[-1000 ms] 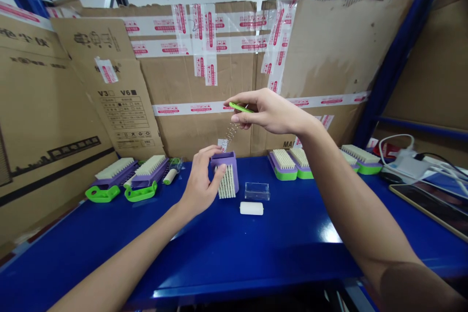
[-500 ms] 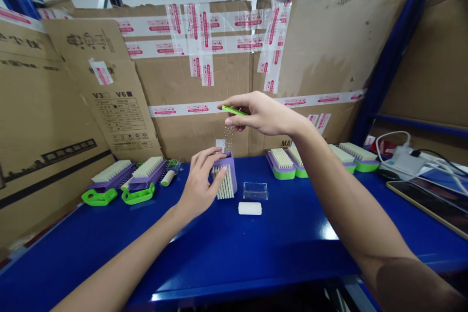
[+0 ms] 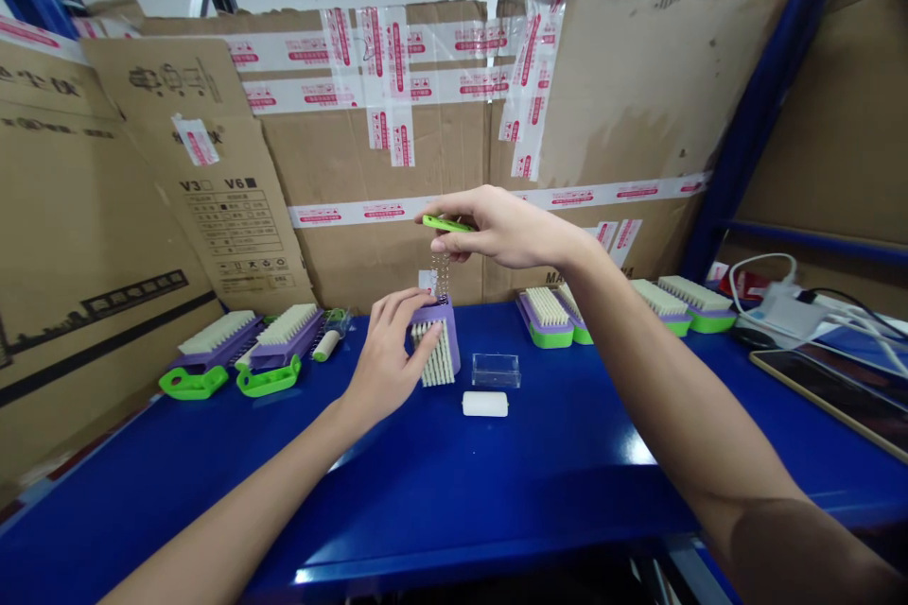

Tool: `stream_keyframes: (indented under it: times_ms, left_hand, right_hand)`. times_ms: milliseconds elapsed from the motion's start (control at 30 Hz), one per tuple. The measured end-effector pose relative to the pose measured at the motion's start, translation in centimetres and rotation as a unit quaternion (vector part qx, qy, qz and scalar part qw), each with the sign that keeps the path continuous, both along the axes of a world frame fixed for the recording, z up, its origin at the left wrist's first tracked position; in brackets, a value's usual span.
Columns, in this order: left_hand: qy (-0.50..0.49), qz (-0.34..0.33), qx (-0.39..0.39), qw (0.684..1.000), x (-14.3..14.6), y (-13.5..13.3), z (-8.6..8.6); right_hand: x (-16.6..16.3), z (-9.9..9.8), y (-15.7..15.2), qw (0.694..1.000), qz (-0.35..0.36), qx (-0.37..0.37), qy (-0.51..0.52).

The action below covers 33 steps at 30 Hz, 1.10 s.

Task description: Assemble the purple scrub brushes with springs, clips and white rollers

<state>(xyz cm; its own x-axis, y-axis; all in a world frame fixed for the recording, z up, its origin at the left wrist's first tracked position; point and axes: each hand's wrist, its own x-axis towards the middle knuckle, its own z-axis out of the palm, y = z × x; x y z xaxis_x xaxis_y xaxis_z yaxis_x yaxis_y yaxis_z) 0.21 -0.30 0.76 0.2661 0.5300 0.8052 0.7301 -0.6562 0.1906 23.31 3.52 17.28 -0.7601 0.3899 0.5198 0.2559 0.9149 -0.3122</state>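
My left hand (image 3: 387,345) is wrapped round the left side of a purple brush head (image 3: 454,345), whose cream bristles face me. Its thumb lies over the bristles. From the top of the brush head rises a thin coil spring (image 3: 441,279), stretched up toward my right hand (image 3: 500,229). That hand pinches a bright green plastic piece (image 3: 445,224) between thumb and fingers, above the brush head and apart from it. Whether the spring is fixed to the green piece is hidden by the fingers. A clear plastic tray (image 3: 496,371) and a white roller (image 3: 485,405) lie just to the right.
Two purple brushes (image 3: 284,331) with detached green covers (image 3: 270,380) stand at the left, beside a small roller (image 3: 326,346). Several green-and-purple brushes (image 3: 546,317) line the back right. Cables and a charger (image 3: 777,307) lie near a phone (image 3: 837,397). Cardboard walls (image 3: 397,151) enclose the blue table (image 3: 440,510).
My right hand has come down slightly and a little to the left with the green piece. My left hand and the brush head have stayed in place.
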Motion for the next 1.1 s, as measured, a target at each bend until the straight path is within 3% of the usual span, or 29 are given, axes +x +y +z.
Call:
stream_keyframes:
  times_ms: [500,1100]
  left_hand:
    - [0.001,0.004,0.003,1.0,0.0,-0.1,0.0]
    - [-0.003,0.001,0.015,1.0,0.0,0.0,-0.1]
  right_hand:
    - [-0.5,-0.4,0.7,0.999,0.025,-0.003,-0.036]
    - [-0.9,-1.0,1.6,0.998,-0.02,0.012,-0.062]
